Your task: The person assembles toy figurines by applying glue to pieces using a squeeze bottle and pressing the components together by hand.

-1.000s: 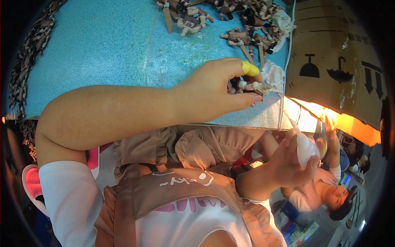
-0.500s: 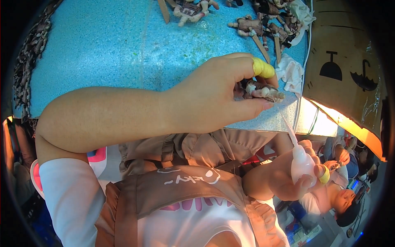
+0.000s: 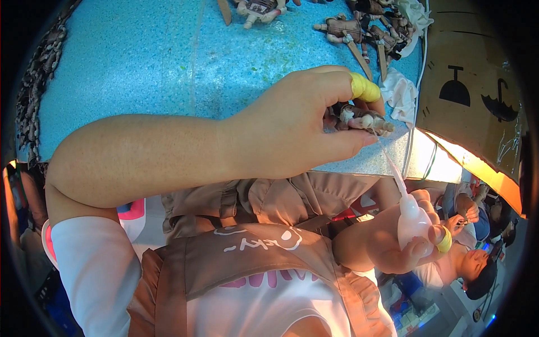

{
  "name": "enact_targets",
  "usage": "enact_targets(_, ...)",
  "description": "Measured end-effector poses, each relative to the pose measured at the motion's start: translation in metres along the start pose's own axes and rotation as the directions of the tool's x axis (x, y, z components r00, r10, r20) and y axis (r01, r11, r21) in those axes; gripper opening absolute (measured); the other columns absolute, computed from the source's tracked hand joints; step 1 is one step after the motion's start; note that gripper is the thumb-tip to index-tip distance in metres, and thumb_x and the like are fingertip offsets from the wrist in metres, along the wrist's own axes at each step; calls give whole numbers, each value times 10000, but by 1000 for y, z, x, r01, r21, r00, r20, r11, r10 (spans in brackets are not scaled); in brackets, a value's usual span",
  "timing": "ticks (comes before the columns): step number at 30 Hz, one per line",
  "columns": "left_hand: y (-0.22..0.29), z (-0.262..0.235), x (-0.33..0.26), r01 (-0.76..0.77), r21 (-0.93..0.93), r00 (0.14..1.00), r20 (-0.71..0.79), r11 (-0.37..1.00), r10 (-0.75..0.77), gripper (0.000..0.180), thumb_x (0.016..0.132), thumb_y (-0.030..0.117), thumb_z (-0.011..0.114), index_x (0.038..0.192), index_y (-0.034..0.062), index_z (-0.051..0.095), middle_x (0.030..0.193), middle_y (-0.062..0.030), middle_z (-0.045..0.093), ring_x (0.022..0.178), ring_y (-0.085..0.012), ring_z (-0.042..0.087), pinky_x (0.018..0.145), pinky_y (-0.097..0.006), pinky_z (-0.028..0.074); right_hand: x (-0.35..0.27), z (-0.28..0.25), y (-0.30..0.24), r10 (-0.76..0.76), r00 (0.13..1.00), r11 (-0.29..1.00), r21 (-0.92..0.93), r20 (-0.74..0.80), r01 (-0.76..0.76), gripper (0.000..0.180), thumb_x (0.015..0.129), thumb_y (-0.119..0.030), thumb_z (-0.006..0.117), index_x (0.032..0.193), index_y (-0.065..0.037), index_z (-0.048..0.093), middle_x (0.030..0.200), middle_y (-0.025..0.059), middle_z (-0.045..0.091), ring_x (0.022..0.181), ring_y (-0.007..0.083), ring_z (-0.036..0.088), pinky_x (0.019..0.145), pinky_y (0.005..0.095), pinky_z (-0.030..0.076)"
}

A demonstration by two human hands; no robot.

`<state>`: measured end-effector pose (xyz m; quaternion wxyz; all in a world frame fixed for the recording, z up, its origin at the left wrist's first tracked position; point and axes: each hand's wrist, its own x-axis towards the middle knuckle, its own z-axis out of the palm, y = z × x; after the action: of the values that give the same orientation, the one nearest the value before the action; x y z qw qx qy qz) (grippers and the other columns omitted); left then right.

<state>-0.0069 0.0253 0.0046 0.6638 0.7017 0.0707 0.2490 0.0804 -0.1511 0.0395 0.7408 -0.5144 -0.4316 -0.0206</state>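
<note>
My left hand (image 3: 300, 121) reaches in over the blue tabletop, its fingers curled round a small brown-and-cream toy figure (image 3: 368, 121). Part of that figure is hidden by the palm; the lighter end pokes out past the thumb. A yellow wrap (image 3: 365, 88) covers one finger. Lower right, my right hand (image 3: 390, 244) grips a translucent white squeeze bottle (image 3: 410, 222). Its long thin nozzle (image 3: 396, 171) points up toward the figure, with the tip a little short of my left thumb. Another yellow band (image 3: 444, 240) sits on a right-hand digit.
Several similar figures (image 3: 345, 28) lie at the back right beside wooden sticks (image 3: 359, 59) and crumpled white tissue (image 3: 400, 95). More figures line the left edge (image 3: 42, 78). A cardboard box (image 3: 471, 73) stands at right. Another person (image 3: 471, 267) works beyond it.
My left hand and the figure have shifted slightly to the right, and the figure is turned a little in the fingers. The bottle stays almost in place.
</note>
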Motion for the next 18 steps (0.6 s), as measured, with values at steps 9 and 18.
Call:
enact_targets(9, -1, 0, 1, 12, -21, 1000, 0, 1000, -12, 306, 729, 145, 669, 1001, 34, 583, 871, -121, 575, 773, -250, 569, 679, -326, 466, -1, -3, -1, 34, 999, 999, -3, 9, -34, 200, 764, -136, 543, 946, -65, 586, 884, 50, 613, 765, 224, 561, 732, 371, 362)
enact_targets(18, 1, 0, 2, -4, 24, 1000, 7, 1000, 4, 302, 724, 140, 670, 993, 34, 583, 864, -121, 578, 777, -256, 568, 681, -333, 466, 6, 3, -6, 221, 929, 974, 18, -298, -226, 368, 770, -274, 621, 1019, -55, 463, 688, 29, 452, 608, 152, 385, 608, 321, 254)
